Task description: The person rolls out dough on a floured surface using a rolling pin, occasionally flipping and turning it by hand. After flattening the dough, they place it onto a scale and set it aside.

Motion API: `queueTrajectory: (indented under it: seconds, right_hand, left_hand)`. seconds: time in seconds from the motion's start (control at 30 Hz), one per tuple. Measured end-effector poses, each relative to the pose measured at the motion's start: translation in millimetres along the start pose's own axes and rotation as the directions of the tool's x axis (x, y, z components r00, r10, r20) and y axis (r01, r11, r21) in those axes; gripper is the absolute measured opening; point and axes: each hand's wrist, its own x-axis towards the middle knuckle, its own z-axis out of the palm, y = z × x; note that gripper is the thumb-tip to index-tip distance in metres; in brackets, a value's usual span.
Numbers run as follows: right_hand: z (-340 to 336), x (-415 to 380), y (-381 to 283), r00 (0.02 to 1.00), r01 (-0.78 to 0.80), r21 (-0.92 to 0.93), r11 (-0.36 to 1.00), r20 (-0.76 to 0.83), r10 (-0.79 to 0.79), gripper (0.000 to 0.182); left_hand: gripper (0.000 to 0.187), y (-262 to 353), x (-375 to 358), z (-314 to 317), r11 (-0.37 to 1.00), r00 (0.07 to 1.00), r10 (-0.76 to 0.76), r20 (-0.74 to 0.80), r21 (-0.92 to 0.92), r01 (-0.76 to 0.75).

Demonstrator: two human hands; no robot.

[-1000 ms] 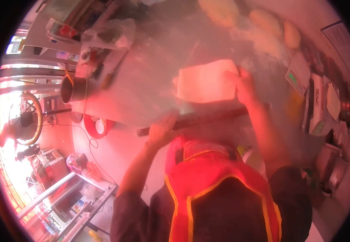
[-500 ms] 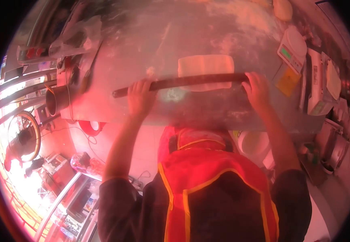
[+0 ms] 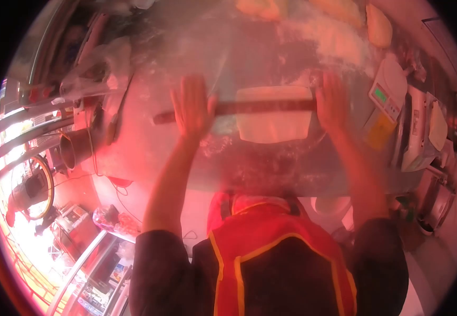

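A dark rolling pin (image 3: 270,107) lies crosswise over a flat, pale rectangle of dough (image 3: 273,129) on the floured worktop. My left hand (image 3: 192,110) rests flat on the pin, left of the dough, with its fingers stretched forward. Beyond that hand the pin's left end sticks out. At the dough's right edge, my right hand (image 3: 335,105) presses on the pin's other end, fingers extended and slightly blurred. The dough shows both in front of and behind the pin.
A kitchen scale (image 3: 388,89) with a green display stands at the right, beside a yellow card (image 3: 381,134). More pale dough pieces (image 3: 379,25) lie at the far side. Plastic bags (image 3: 107,63) sit on the left. The worktop (image 3: 212,168) has its near edge before my apron.
My fingers have gone from curled round the rolling pin to stretched flat over it. The pin now crosses nearer the dough's far part, and the whole view has shifted down.
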Motion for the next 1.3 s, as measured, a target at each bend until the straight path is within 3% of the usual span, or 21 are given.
queueTrajectory:
  seconds: [0.03,0.1,0.13,0.2,0.27,0.3,0.33,0.37,0.4,0.47,0.57,0.67,0.77,0.87,0.97,1.0,1.1,1.2,1.23,1.27,1.3]
  right_hand:
    - [-8.8,-34.4,-5.2,1.000,-0.007,0.072,0.997,0.020,0.005,0.056]
    - [-26.9,-101.8,-11.7,0.999,0.008,0.173,0.985,0.051,-0.017,0.058]
    - [-32.7,-127.6,-13.1,0.997,0.032,0.204,0.978,0.061,-0.045,0.060]
    - [-32.6,-142.3,-15.0,0.993,-0.029,0.245,0.969,0.116,0.000,0.060]
    - [-9.7,-122.4,5.5,0.987,0.019,0.152,0.988,0.155,-0.042,0.055]
    - [-5.3,-96.1,1.0,0.990,0.022,0.255,0.967,0.131,-0.057,0.053]
    - [0.2,-74.4,1.0,0.989,0.038,0.361,0.932,0.123,-0.088,0.051]
    - [72.4,-54.9,30.4,0.982,-0.018,0.708,0.706,0.147,-0.122,0.045]
    - [61.0,-30.1,7.4,0.958,0.200,0.560,0.804,0.058,-0.279,0.046]
    - [47.5,15.2,-40.2,0.926,0.145,0.564,0.813,0.212,-0.313,0.051]
    - [32.7,61.0,-74.6,0.753,-0.005,0.522,0.853,0.563,-0.341,0.045]
    - [48.7,78.4,-74.1,0.578,0.168,0.474,0.864,0.663,-0.476,0.040]
    - [81.2,92.0,-84.8,0.359,0.294,0.510,0.808,0.725,-0.588,0.044]
    - [-12.1,72.0,-170.0,0.261,0.235,0.669,0.705,0.655,-0.709,0.043]
    - [13.3,73.3,-198.2,0.186,0.261,0.782,0.566,0.535,-0.824,0.042]
    - [18.9,77.1,-197.9,0.206,0.309,0.760,0.572,0.534,-0.820,0.044]
    - [47.7,89.5,-177.7,0.333,0.468,0.583,0.664,0.579,-0.744,0.049]
    - [88.1,70.0,-122.7,0.511,0.570,0.327,0.754,0.578,-0.636,0.054]
    - [100.8,56.7,-103.9,0.611,0.519,0.297,0.801,0.526,-0.591,0.056]
    - [118.2,36.8,-90.3,0.795,0.273,0.449,0.851,0.393,-0.462,0.055]
    - [134.4,16.8,-77.3,0.925,0.083,0.650,0.755,0.232,-0.302,0.054]
  left_hand:
    - [0.065,6.2,-26.6,-14.5,0.999,0.986,-0.037,0.165,-0.022,0.041]
    - [0.066,12.9,-97.8,-14.1,0.983,0.993,-0.033,0.111,-0.178,0.053]
    - [0.064,21.9,-115.6,-25.0,0.982,0.983,-0.067,0.171,-0.162,0.095]
    - [0.061,24.5,-121.8,-22.1,0.987,0.994,-0.008,0.110,-0.157,0.025]
    - [0.051,13.9,-112.1,-17.1,0.990,0.996,0.006,0.084,-0.144,0.006]
    - [0.043,7.8,-102.6,-9.2,0.988,0.994,-0.002,0.106,-0.153,0.019]
    - [0.027,-4.4,-101.5,10.7,0.952,0.991,0.110,0.070,-0.292,-0.085]
    - [0.014,0.8,-89.2,9.7,0.951,0.984,0.050,0.171,-0.310,0.005]
    - [0.009,8.8,-78.3,-13.0,0.973,0.966,0.076,0.249,-0.229,-0.018]
    - [0.007,7.2,-75.0,-8.9,0.970,0.970,0.118,0.214,-0.232,-0.067]
    - [0.009,15.3,-93.1,-26.0,0.954,0.979,0.204,-0.019,-0.222,-0.203]
    - [0.013,31.7,-119.5,-13.2,0.969,0.988,0.138,0.074,-0.215,-0.119]
    - [0.015,37.1,-159.9,68.3,0.972,0.969,0.170,-0.182,-0.130,-0.195]
    - [0.014,51.1,-159.8,-28.1,0.963,0.989,0.148,-0.010,-0.229,-0.146]
    - [0.013,55.7,-157.6,-33.2,0.957,0.972,0.096,0.216,-0.289,-0.030]
    - [0.011,50.9,-158.6,-32.8,0.960,0.984,0.159,0.076,-0.245,-0.136]
    - [0.013,47.5,-162.8,-10.4,0.971,0.986,0.166,0.021,-0.177,-0.160]
    - [0.016,45.8,-162.2,-12.5,0.962,0.980,0.109,0.164,-0.267,-0.062]
    - [0.019,44.8,-161.4,-20.0,0.951,0.966,0.049,0.254,-0.308,0.033]
    - [0.023,41.4,-161.4,-31.6,0.931,0.938,-0.007,0.346,-0.340,0.132]
    - [0.027,40.1,-163.4,-37.5,0.903,0.897,-0.056,0.438,-0.361,0.232]
